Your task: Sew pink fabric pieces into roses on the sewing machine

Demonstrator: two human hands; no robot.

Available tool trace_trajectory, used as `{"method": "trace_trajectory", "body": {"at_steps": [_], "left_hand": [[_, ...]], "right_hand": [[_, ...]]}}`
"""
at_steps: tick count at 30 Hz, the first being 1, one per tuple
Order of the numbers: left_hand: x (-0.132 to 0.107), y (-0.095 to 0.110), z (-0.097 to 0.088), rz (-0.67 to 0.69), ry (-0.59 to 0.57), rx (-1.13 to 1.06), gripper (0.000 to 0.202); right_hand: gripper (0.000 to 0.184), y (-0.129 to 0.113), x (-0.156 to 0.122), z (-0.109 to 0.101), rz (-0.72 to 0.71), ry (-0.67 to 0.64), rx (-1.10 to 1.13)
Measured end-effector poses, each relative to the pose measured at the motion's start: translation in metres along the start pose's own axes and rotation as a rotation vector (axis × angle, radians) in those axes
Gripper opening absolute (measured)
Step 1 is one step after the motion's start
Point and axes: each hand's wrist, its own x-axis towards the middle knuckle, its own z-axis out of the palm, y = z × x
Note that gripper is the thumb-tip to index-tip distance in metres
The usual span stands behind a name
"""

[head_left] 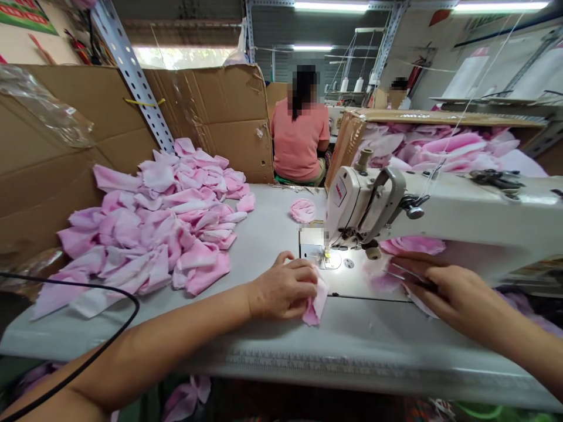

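My left hand (pixel 288 287) rests on the table just in front of the sewing machine (pixel 347 202), its fingers curled down on a small pink fabric piece (pixel 317 305). That piece lies close to the lit presser foot (pixel 328 256), and the hand hides part of it. Under the machine's arm, my right hand (pixel 440 287) is closed around thread snips (pixel 402 273), whose slim metal blades point left; motion blurs them a little. Loose pink fabric (pixel 380 275) lies beside and below the right fingers, with a brighter pink bundle (pixel 413 245) behind them.
A large heap of pink fabric pieces (pixel 162 228) covers the table's left side against cardboard walls (pixel 211 117). One round gathered pink piece (pixel 302 210) lies behind the needle plate. A carton (pixel 347 140) of pink pieces stands behind the machine. A co-worker (pixel 301 138) sits ahead, back turned.
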Motion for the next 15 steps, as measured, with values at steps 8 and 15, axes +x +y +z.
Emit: {"method": "trace_trajectory", "body": {"at_steps": [8,15], "left_hand": [[0.01,0.005,-0.002,-0.323,0.181,0.089,0.022],[0.038,0.019,0.012,-0.32,0.066,-0.086,0.02]], "right_hand": [[0.039,-0.042,0.006,0.0,0.13,-0.215,0.52],[0.034,-0.061,0.013,0.003,0.088,-0.216,0.621]]}}
